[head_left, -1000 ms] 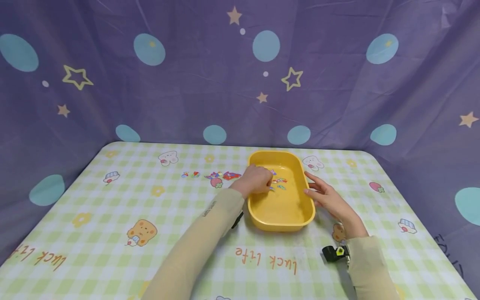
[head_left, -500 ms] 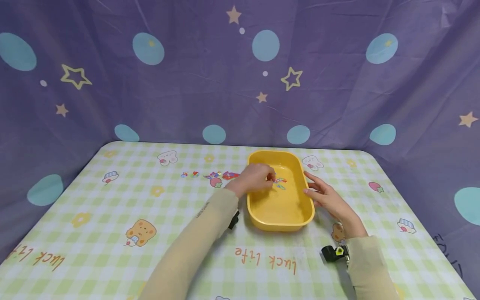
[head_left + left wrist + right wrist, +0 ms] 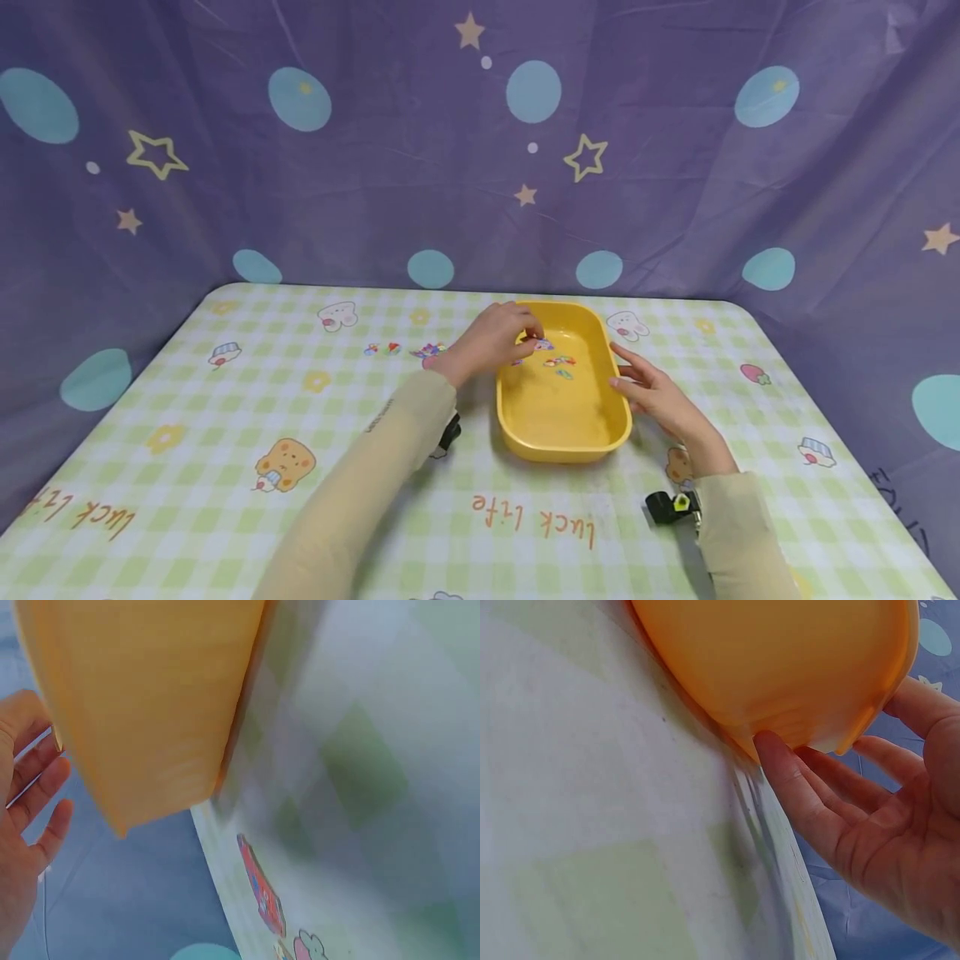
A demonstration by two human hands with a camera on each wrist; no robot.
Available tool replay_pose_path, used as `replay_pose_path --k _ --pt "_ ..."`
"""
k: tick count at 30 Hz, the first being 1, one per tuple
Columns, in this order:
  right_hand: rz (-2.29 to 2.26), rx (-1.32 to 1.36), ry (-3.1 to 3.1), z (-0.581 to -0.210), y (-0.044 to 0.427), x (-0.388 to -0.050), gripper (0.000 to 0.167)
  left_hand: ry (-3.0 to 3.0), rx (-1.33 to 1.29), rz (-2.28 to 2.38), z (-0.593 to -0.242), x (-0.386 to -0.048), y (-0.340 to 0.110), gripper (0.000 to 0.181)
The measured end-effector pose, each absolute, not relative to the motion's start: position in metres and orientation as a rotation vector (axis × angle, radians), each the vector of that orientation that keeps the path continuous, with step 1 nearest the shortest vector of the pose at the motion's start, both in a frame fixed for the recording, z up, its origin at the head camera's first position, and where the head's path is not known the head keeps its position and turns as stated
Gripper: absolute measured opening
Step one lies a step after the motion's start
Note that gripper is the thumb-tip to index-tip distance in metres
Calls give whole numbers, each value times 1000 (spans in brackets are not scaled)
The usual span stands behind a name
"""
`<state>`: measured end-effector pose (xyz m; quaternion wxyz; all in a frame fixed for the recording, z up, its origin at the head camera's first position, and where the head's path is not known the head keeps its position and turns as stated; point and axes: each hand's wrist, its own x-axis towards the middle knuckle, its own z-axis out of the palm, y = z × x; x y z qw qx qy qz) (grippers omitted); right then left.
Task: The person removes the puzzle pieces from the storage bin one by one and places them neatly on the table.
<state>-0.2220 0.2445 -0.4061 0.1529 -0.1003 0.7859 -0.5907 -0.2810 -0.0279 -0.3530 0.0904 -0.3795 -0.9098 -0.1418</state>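
A yellow tray (image 3: 562, 417) stands on the table, with several small colourful flat pieces (image 3: 559, 362) lying in it. My left hand (image 3: 491, 337) reaches over its left rim with bent fingers. A purple piece (image 3: 543, 344) shows right at the thumb and index fingertips; whether they pinch it is unclear. In the left wrist view the hand (image 3: 26, 795) is partly behind the tray wall (image 3: 150, 712). At the tray's right side my right hand (image 3: 663, 404) touches the outer wall with extended, spread fingers. The right wrist view shows the right hand (image 3: 885, 817) against the tray (image 3: 780, 660).
Left of the tray on the checked cloth (image 3: 360, 483) lie colourful pieces (image 3: 427, 350), partly behind my left wrist, and two smaller ones (image 3: 382, 348) farther left. The left wrist view shows a red piece (image 3: 262, 889) beside the tray. A purple curtain (image 3: 450, 217) hangs behind the table.
My left hand has moved left and toward the back rim, uncovering pieces in the tray, and now covers the red piece on the cloth. My right hand has stayed at the tray's right side.
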Motion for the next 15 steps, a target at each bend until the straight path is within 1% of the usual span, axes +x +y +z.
replay_pose_path --k 8,15 --pt "-1692 -286 2253 -406 244 -221 67 -2709 -1030 -416 -347 -281 -51 12" --pt "-1687 -283 2252 -405 244 -221 67 -2738 -953 -400 -346 -282 -80 14"
